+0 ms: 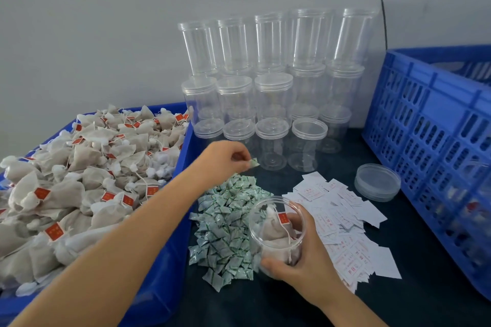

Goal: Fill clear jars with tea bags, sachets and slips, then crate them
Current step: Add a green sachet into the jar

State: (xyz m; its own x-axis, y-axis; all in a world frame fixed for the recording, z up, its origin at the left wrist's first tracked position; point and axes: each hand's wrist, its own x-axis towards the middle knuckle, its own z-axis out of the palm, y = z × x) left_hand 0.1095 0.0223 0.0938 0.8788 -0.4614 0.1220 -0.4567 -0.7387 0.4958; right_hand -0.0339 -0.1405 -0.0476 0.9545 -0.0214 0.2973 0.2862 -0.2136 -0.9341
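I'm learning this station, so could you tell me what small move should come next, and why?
Probably the left hand drops its sachet into the jar: the right hand holds it open, with tea bags inside but no sachet visible.

No text can be read. Red print is seen on the white slips (342, 223) and marks on the tea bags' red tags (54, 231), but both are blurred.

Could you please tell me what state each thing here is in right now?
left hand: pinching one sachet.
right hand: gripping the jar.
jar: lidless, holding tea bags.
lid: off, lying on the table.
front-row jar: open, empty.
stacked jars: lidded, empty.
bin: heaped with tea bags.
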